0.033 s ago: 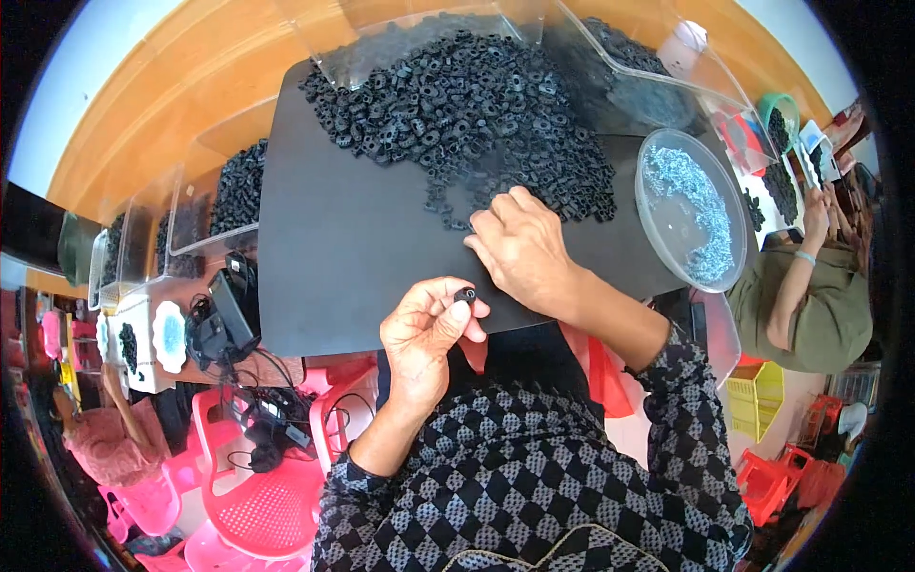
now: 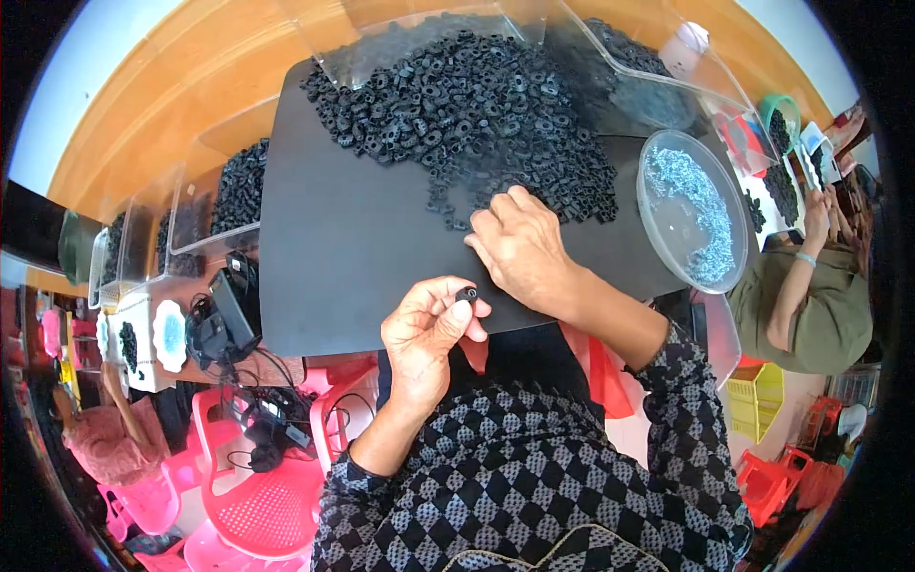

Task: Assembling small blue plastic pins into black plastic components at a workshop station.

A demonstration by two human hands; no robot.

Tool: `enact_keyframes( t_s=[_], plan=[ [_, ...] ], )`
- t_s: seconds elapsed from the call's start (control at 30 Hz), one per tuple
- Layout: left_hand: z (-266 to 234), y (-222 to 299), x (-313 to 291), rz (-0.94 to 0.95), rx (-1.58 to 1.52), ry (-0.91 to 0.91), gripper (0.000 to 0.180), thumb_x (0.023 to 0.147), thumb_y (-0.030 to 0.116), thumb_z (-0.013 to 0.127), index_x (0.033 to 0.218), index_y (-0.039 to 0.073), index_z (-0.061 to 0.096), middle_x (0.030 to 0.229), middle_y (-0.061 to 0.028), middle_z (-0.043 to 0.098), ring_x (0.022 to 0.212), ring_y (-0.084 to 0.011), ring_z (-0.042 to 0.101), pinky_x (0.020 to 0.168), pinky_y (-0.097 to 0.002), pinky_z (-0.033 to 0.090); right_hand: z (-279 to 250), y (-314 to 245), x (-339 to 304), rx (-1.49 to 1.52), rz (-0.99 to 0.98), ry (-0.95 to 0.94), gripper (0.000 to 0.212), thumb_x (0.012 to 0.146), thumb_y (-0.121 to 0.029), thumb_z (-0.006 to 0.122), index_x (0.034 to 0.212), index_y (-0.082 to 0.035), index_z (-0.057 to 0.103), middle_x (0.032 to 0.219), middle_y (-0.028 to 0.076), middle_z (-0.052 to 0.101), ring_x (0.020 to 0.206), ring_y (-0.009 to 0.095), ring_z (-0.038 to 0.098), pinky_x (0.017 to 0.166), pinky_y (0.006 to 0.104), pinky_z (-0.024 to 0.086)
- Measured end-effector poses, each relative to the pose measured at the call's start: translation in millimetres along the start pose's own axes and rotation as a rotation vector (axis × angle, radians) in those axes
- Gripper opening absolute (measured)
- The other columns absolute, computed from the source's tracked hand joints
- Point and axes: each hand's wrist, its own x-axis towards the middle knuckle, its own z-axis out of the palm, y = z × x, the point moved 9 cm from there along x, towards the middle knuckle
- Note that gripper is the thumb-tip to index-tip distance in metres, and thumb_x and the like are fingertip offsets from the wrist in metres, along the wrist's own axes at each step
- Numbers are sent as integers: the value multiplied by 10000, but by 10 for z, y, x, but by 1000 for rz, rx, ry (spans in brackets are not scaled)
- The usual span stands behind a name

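Note:
Near the table's front edge my left hand (image 2: 419,343) pinches a small black plastic part (image 2: 467,295) with a round hole between thumb and fingers. My right hand (image 2: 524,250) is just beyond it, above the dark table (image 2: 329,238), at the near edge of a large heap of similar black parts (image 2: 467,114). Its fingers are curled in, and whatever they may hold is hidden. To the right sits a round clear dish (image 2: 673,229) with many tiny light-blue pieces along one side.
Clear plastic bins (image 2: 667,71) stand along the back; another bin of black parts (image 2: 240,186) is at left. A black device (image 2: 233,303) with cables and a pink chair (image 2: 262,500) are left of me. One co-worker (image 2: 805,305) sits at right, another (image 2: 119,439) at left.

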Motion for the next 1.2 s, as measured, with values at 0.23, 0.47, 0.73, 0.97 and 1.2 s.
enact_keyframes(
  t_s=[0.23, 0.47, 0.73, 0.97, 1.2],
  plan=[
    [-19, 19, 39, -34, 1, 16, 180, 882, 69, 591, 1012, -54, 570, 848, -107, 642, 626, -116, 577, 615, -218, 479, 68, -21, -3, -150, -71, -20, 96, 696, -91, 612, 742, -16, 574, 739, 120, 542, 772, 291, 518, 684, 391, 447],
    [-12, 5, 76, -57, 5, 24, 166, 866, 69, 609, 974, -54, 579, 831, -116, 643, 604, -126, 575, 599, -224, 476, -381, 101, -72, 457, 185, 11, 130, 727, 13, 664, 830, -29, 595, 705, 50, 532, 613, 152, 506, 553, 264, 420],
    [76, -43, 150, -108, 25, -15, 175, 882, 72, 594, 1004, -51, 575, 839, -95, 640, 633, -103, 575, 601, -206, 482, -332, 186, -151, 786, 381, -68, 141, 726, 3, 671, 847, -30, 607, 740, 36, 554, 650, 121, 533, 569, 252, 436],
    [127, -32, 163, -102, 23, -28, 203, 886, 69, 587, 1044, -57, 574, 841, -91, 639, 640, -99, 572, 608, -207, 487, -433, 63, -99, 644, 185, -81, 157, 709, 45, 667, 849, -15, 629, 788, 42, 580, 680, 118, 540, 597, 245, 446],
    [160, -30, 116, -89, 74, -62, 216, 890, 73, 586, 1066, -51, 584, 868, -86, 648, 666, -93, 581, 629, -206, 489, -496, 64, -118, 639, 198, -62, 160, 707, 41, 670, 852, -13, 631, 773, 48, 578, 663, 130, 540, 589, 249, 447]
  ],
)
